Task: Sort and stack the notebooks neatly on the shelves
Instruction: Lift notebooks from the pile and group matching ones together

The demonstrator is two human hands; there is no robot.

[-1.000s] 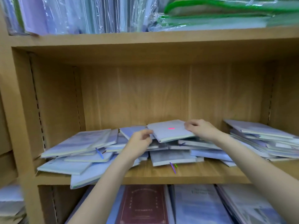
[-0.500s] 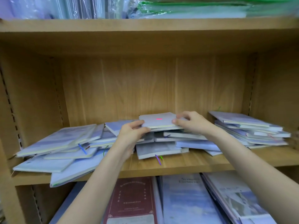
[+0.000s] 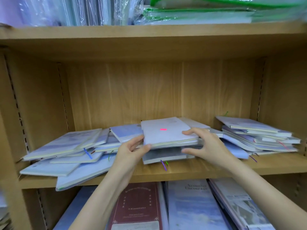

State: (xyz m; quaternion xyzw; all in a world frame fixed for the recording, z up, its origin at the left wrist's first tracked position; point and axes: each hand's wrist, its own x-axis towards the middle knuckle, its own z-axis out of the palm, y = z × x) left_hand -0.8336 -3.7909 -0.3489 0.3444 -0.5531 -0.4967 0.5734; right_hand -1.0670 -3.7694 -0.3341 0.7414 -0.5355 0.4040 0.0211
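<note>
On the middle shelf (image 3: 191,170) a pale lavender notebook (image 3: 166,131) lies atop the central pile, raised slightly above the notebooks under it. The left hand (image 3: 131,151) pinches its near left corner, thumb on the front edge and fingers against the left side. The right hand (image 3: 207,146) holds the right edge, thumb on the cover, fingers spread beneath.

The right hand (image 3: 211,146) now spreads wider, thumb on top of the top notebook (image 3: 166,131) and fingers reaching under it, while the left hand (image 3: 132,151) grips its near left corner instead of its left edge.
</note>
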